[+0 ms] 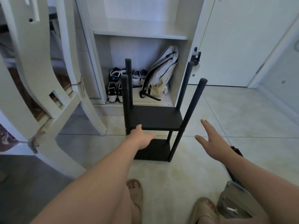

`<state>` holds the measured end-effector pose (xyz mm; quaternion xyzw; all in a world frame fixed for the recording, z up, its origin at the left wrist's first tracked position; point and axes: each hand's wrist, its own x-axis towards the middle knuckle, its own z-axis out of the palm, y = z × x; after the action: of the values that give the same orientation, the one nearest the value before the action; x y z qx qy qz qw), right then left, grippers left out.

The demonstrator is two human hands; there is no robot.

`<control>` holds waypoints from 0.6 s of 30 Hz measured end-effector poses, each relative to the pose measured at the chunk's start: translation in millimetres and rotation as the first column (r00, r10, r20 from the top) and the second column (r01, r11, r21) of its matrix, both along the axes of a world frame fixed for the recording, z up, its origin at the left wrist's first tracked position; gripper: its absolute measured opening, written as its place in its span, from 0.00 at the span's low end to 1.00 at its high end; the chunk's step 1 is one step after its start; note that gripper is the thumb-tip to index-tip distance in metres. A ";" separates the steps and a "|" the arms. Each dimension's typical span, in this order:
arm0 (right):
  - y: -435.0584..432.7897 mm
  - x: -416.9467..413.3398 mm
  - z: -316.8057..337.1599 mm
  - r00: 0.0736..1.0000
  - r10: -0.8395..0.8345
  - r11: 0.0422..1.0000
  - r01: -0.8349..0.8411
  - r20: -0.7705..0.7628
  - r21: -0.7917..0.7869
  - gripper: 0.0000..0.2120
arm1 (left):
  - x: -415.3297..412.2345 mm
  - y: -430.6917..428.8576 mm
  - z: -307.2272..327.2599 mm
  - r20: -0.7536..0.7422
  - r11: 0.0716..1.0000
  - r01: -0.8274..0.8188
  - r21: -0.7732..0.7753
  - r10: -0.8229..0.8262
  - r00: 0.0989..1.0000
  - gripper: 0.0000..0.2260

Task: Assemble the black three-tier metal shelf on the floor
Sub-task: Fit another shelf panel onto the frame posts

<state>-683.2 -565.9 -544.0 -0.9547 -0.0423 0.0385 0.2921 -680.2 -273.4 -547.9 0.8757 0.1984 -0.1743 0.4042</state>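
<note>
The black metal shelf point(155, 118) stands upright on the tiled floor with two boards fitted, an upper board and a lower board point(153, 151). Several black posts point(194, 104) rise bare above the upper board. My left hand point(140, 137) reaches under the front left edge of the upper board; its thumb lies on the edge and its fingers are hidden beneath. My right hand point(212, 141) hovers to the right of the front right post, fingers straight and spread, touching nothing.
A white chair point(53, 101) stands close on the left. Behind the shelf is an open white cabinet point(176, 88) with several shoes point(113, 89) and a backpack point(161, 73). A dark flat object point(236, 150) lies on the floor by my right arm. My sandalled feet point(135, 189) are below.
</note>
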 end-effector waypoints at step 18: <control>-167.8 -53.0 -82.0 0.960 -0.231 0.854 0.122 -0.160 -0.507 0.35 | -4.6 -213.5 -72.2 0.089 0.682 0.618 0.391 -0.697 0.712 0.38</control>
<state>-736.2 -733.6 -626.0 -0.9873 0.0890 0.1237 0.0448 -684.8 -486.9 -620.1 0.9568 -0.1534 -0.1692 0.1798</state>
